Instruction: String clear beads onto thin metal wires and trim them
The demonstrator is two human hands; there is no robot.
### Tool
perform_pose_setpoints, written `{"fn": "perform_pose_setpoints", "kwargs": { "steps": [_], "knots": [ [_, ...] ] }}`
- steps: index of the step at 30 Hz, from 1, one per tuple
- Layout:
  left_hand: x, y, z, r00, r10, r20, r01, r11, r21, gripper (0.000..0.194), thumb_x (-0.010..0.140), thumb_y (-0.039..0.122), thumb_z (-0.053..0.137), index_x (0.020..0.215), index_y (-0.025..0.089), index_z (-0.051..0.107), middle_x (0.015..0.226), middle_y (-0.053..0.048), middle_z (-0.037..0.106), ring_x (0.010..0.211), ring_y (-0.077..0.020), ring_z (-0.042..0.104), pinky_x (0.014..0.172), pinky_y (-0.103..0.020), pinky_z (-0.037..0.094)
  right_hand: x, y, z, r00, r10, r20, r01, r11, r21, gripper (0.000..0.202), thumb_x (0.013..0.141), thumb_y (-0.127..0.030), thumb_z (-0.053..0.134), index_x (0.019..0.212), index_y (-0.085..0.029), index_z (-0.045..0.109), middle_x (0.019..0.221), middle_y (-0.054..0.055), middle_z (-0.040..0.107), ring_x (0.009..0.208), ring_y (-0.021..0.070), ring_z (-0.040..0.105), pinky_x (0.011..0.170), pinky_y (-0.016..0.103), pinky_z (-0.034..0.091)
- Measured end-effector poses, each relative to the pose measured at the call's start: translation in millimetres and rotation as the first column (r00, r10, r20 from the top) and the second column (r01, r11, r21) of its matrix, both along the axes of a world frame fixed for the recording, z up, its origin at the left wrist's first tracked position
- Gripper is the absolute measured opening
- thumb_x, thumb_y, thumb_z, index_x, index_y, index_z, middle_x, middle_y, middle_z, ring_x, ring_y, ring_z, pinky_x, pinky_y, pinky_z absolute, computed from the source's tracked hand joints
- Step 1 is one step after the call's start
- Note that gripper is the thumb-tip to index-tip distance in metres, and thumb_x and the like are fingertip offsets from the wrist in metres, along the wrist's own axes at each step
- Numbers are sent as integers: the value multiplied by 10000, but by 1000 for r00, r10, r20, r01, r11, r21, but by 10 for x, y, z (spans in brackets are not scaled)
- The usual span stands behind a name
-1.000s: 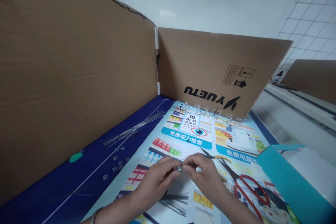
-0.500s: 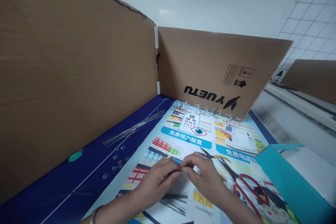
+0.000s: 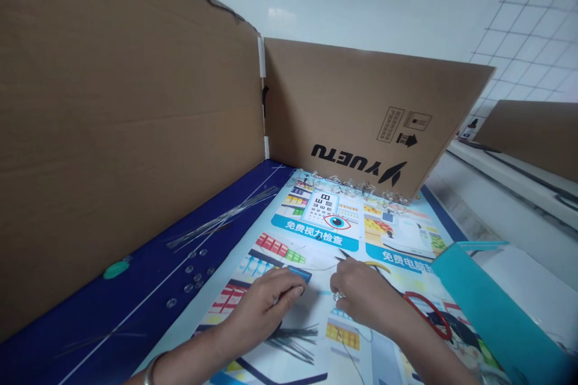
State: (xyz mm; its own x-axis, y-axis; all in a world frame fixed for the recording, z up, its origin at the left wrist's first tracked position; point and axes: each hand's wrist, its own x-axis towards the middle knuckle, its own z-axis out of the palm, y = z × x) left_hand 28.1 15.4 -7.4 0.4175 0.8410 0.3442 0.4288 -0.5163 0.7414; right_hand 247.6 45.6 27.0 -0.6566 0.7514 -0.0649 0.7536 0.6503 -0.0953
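My left hand (image 3: 273,298) is curled over the printed sheet with thumb and fingers pressed together; anything small between them cannot be made out. To its right, my right hand (image 3: 363,292) is closed, a clear faceted bead (image 3: 337,296) showing at its fingertips. A thin wire (image 3: 316,268) curves across the sheet between the hands. Just below my left hand lies a bundle of short dark wires (image 3: 295,343). Red-handled scissors (image 3: 428,308) and a yellow-handled tool (image 3: 378,266) are partly hidden behind my right hand and forearm.
Several clear beads (image 3: 197,277) and long wires (image 3: 226,219) lie on the blue surface at left. Tall cardboard panels (image 3: 370,108) enclose the left and back. Wired clear pieces (image 3: 356,186) line the back panel's foot. A teal box (image 3: 501,307) stands at right.
My hands were together at the fingertips and have come apart, the right one shifting rightward. The bead at my right fingertips has come into sight. The view has shifted slightly.
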Motion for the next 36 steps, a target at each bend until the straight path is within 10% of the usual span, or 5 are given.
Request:
{"fn": "perform_pose_setpoints", "kwargs": {
  "steps": [6,13,36],
  "knots": [
    [0,-10,8,1000,12,-2,-12,1000,6,210,884,231,406,858,195,611,747,-4,600,715,-126,521,655,-235,407,-108,-6,51,962,-39,-269,28,999,-45,122,703,-128,581,777,-215,622,781,32,612,830,198,530,750,309,381],
    [-15,-13,-9,999,48,0,-47,992,121,191,863,181,440,957,210,603,786,-18,623,741,-142,530,676,-262,410,-286,-70,48,669,-148,-729,29,984,-174,136,727,-131,566,826,-225,576,809,4,582,737,138,529,687,258,435],
    [-7,-42,-28,993,64,-99,-51,990,130,187,860,155,418,893,193,598,742,-21,587,716,-144,514,651,-250,399,-353,-98,-97,590,-211,-779,37,971,-236,161,689,-70,560,799,-188,557,750,-11,567,661,114,534,628,236,437]
  ]
}}
